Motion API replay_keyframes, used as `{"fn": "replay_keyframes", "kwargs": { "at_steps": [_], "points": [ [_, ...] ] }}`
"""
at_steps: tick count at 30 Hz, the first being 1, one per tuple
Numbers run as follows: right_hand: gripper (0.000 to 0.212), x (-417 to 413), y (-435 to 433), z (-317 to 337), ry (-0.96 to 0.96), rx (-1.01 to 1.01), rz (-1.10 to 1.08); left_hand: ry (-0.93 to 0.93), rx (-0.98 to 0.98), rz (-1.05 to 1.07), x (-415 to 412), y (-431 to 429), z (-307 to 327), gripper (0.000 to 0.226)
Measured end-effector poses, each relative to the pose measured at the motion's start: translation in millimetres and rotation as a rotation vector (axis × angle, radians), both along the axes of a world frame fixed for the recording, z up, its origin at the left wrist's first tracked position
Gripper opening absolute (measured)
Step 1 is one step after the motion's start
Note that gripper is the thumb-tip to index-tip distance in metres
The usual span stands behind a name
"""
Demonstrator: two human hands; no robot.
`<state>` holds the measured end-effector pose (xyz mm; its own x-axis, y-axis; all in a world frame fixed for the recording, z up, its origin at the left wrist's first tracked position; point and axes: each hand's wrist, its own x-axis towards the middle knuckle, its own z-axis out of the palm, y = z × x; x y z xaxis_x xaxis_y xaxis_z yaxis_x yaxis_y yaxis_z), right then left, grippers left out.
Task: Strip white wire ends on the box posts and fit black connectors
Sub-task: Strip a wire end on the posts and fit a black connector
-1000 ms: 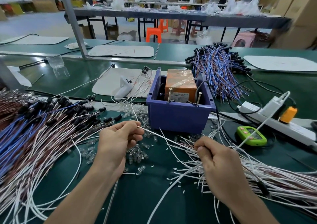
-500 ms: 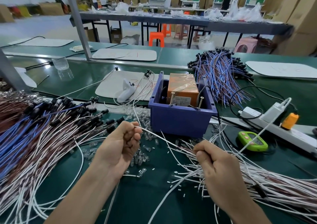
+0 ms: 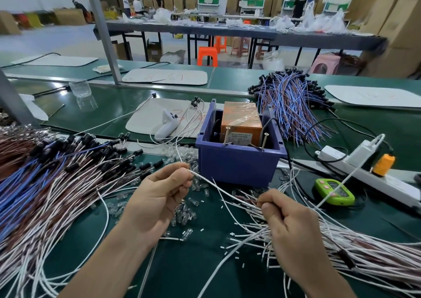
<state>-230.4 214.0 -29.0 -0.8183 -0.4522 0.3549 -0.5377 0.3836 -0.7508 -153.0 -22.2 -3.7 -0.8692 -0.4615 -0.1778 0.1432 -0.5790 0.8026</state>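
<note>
Left hand (image 3: 159, 197) pinches white wire (image 3: 218, 187) | right hand (image 3: 289, 229) grips its other stretch, beside wire bundle (image 3: 364, 252)

A green timer (image 3: 334, 191) lies on the green bench (image 3: 182, 263) at 4 o'clock. A white power strip (image 3: 391, 186) at 3 o'clock carries an orange plug (image 3: 383, 164). A clear plastic cup (image 3: 80, 88) stands at 10 o'clock, and an orange stool (image 3: 207, 56) stands at 12 o'clock.

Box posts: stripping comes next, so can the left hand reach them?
Probably yes: the left hand pinches the white wire near the blue box, with nothing between it and the posts.
</note>
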Motion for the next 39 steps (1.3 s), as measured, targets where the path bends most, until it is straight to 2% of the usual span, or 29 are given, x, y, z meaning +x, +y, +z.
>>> {"fn": "replay_keyframes", "kwargs": {
  "at_steps": [3, 7, 13, 16, 19, 22, 27, 32, 36, 39],
  "points": [
    [0.025, 1, 0, 4, -0.005, 0.005, 0.018, -0.023, -0.06, -0.033, 1, 0, 0, 0.008],
    [0.022, 3, -2, 10, -0.009, -0.005, 0.039, -0.023, -0.063, -0.137, 2, 11, 1, 0.014],
    [0.023, 5, -1, 18, -0.002, 0.019, 0.04, -0.033, -0.088, 0.024, 1, 16, 8, 0.028],
    [0.023, 3, -1, 31, 0.1, 0.016, -0.049, -0.014, -0.228, 0.093, 4, 17, 25, 0.038],
    [0.021, -7, 0, 50, 0.204, -0.041, -0.144, -0.014, -0.493, 0.118, 3, 23, 47, 0.02],
    [0.018, -18, 0, 73, 0.267, -0.033, -0.131, -0.06, -0.827, 0.175, -5, 26, 59, 0.021],
    [0.016, -40, -4, 107, 0.251, 0.094, -0.071, -0.084, -1.087, 0.315, -24, 28, 57, 0.021],
    [0.023, -60, 0, 120, 0.189, 0.17, -0.043, -0.104, -1.178, 0.298, -39, 32, 39, 0.029],
    [0.024, -67, 2, 116, 0.18, 0.151, -0.04, -0.094, -1.219, 0.36, -45, 33, 22, 0.025],
    [0.023, -70, 4, 114, 0.164, 0.118, -0.036, -0.073, -1.232, 0.452, -44, 36, 19, 0.014]
  ]
}}
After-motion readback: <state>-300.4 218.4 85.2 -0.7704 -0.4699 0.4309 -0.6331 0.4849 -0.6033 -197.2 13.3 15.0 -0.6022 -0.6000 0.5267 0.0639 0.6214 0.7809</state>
